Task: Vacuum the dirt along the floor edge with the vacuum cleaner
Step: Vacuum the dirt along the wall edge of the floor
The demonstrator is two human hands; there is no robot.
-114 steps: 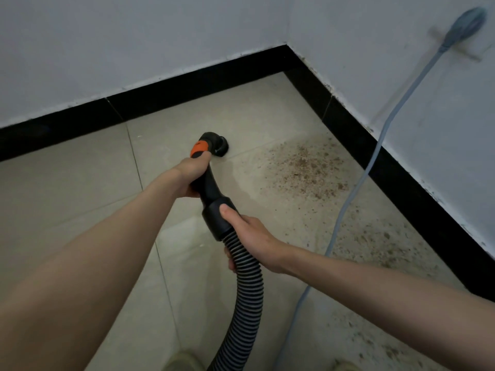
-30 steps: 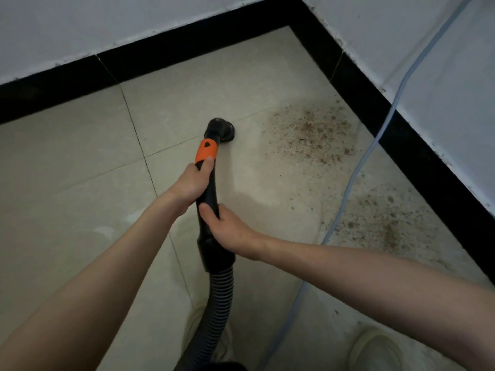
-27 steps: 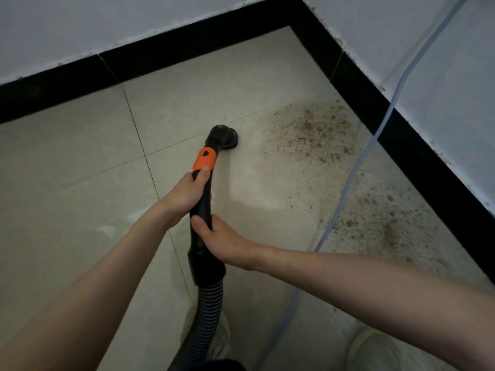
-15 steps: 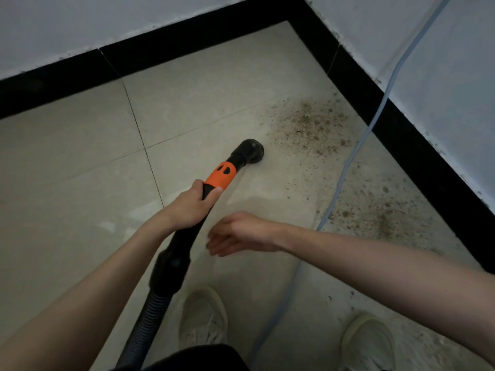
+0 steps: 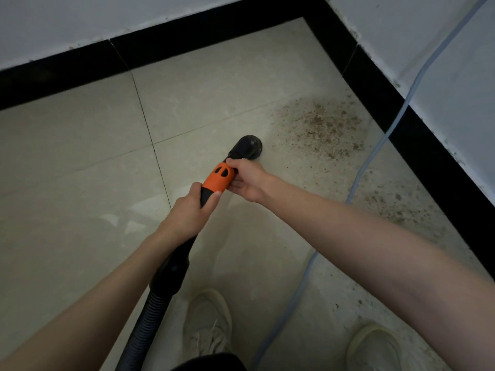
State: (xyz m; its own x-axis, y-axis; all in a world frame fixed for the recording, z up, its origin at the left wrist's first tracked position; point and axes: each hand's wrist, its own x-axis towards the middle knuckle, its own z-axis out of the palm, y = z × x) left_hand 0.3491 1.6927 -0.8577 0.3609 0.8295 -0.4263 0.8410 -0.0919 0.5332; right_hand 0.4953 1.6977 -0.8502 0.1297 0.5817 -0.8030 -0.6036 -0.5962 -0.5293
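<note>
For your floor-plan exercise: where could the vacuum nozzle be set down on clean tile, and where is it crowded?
Free: bare tiles left of the nozzle, up to the black skirting. Crowded: right side, where dirt and the blue cable run along the wall; shoes fill the near floor.

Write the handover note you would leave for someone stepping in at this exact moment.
Left hand grips the black wand below the orange collar. Right hand holds the wand at the collar, just behind the round nozzle. Nozzle sits on the tile beside the dirt patch, not on it. Both that patch and the dirt along the right skirting remain to vacuum. Mind the blue cord crossing it.
</note>
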